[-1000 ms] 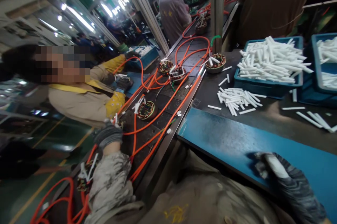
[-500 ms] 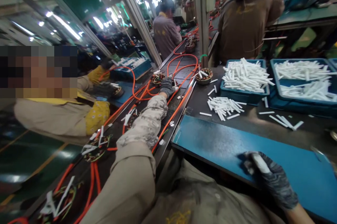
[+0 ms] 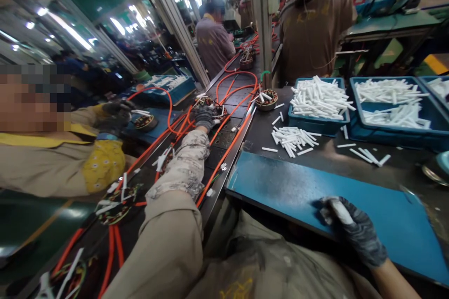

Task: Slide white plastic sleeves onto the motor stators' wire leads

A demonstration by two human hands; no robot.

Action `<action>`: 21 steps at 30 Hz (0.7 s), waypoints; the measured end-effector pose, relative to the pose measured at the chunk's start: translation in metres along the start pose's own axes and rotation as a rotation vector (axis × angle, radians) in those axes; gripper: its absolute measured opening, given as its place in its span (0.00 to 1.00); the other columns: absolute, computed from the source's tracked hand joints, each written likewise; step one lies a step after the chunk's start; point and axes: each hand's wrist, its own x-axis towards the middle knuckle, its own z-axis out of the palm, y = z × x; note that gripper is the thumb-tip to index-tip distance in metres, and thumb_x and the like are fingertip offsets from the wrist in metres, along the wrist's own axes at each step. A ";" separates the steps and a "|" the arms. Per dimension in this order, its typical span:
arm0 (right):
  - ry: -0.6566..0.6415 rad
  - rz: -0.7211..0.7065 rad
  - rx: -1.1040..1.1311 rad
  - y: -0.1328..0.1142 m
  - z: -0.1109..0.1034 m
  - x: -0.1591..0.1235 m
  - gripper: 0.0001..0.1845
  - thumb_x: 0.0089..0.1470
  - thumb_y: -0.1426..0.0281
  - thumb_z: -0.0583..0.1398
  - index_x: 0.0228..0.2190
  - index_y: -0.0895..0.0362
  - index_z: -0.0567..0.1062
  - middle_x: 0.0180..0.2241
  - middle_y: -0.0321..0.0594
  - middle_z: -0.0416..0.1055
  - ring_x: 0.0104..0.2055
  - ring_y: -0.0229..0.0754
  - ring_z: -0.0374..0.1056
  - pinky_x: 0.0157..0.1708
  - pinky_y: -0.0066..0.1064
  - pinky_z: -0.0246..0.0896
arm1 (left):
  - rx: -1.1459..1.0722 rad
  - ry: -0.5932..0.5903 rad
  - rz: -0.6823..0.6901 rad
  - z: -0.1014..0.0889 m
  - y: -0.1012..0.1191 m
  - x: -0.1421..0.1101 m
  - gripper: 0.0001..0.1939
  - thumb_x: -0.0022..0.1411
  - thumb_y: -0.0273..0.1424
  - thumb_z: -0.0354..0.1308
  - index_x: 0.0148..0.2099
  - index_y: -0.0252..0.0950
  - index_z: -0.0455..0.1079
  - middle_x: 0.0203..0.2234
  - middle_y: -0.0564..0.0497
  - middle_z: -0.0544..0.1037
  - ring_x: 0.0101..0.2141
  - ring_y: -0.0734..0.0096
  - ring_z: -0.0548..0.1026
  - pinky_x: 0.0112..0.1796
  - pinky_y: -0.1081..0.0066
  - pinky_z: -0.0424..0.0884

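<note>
My left hand [image 3: 204,117], in a dark grey glove and camouflage sleeve, reaches across the dark conveyor. Its bent fingers rest over a wound stator [image 3: 220,111] with orange-red cable, the fingertips partly hidden. Just beyond them lies another stator [image 3: 202,101] with white tubes on it. Above the blue mat [image 3: 280,177], my right hand [image 3: 354,226] has its gloved fingers curled in. A white patch, perhaps a thumb covering, shows along it; whatever the fingers enclose is hidden. A loose heap of white tubes [image 3: 293,140] sits beyond the mat.
Blue bins [image 3: 322,123] of white tubes stand at right. Another stator [image 3: 265,101] sits by the metal post [image 3: 260,23]. Orange-red cables [image 3: 229,142] run along the conveyor. Across it, a co-worker's gloved hand [image 3: 121,114] is beside a stator [image 3: 144,122]. Other people are farther back.
My left hand has shifted left and slightly nearer, over the stators. My right hand stays curled above the mat. The whole view has swung a little to the right.
</note>
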 end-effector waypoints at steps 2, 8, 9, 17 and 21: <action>-0.003 -0.004 0.005 0.002 0.000 0.000 0.30 0.51 0.40 0.64 0.33 0.55 0.82 0.24 0.42 0.76 0.25 0.44 0.69 0.30 0.37 0.68 | 0.022 -0.034 -0.010 0.002 0.007 0.003 0.46 0.57 0.38 0.65 0.73 0.33 0.53 0.70 0.36 0.60 0.69 0.45 0.56 0.70 0.51 0.34; -0.003 -0.023 0.003 0.009 -0.001 0.001 0.28 0.52 0.42 0.64 0.34 0.55 0.82 0.24 0.41 0.76 0.25 0.43 0.70 0.31 0.36 0.68 | 0.067 -0.105 -0.060 -0.002 0.019 0.000 0.58 0.53 0.38 0.70 0.76 0.30 0.41 0.65 0.31 0.67 0.66 0.45 0.64 0.70 0.51 0.38; -0.002 -0.021 0.007 0.010 -0.001 0.000 0.29 0.52 0.41 0.64 0.34 0.55 0.82 0.24 0.41 0.77 0.25 0.42 0.70 0.31 0.36 0.68 | 0.073 -0.110 -0.068 -0.004 0.020 -0.003 0.60 0.52 0.39 0.71 0.76 0.30 0.40 0.64 0.30 0.68 0.65 0.43 0.65 0.69 0.51 0.42; 0.003 -0.062 -0.044 -0.006 0.007 -0.004 0.32 0.50 0.37 0.62 0.31 0.54 0.82 0.22 0.41 0.75 0.24 0.43 0.70 0.30 0.37 0.69 | 0.094 0.001 -0.023 -0.002 0.037 -0.068 0.44 0.62 0.37 0.61 0.75 0.32 0.49 0.68 0.33 0.63 0.68 0.42 0.59 0.68 0.47 0.49; -0.011 -0.051 -0.037 -0.012 0.008 -0.005 0.32 0.50 0.38 0.62 0.30 0.54 0.83 0.22 0.42 0.76 0.24 0.43 0.69 0.29 0.36 0.69 | 0.028 0.071 -0.045 0.009 0.034 -0.130 0.34 0.68 0.38 0.53 0.73 0.33 0.57 0.68 0.37 0.64 0.67 0.47 0.63 0.66 0.54 0.57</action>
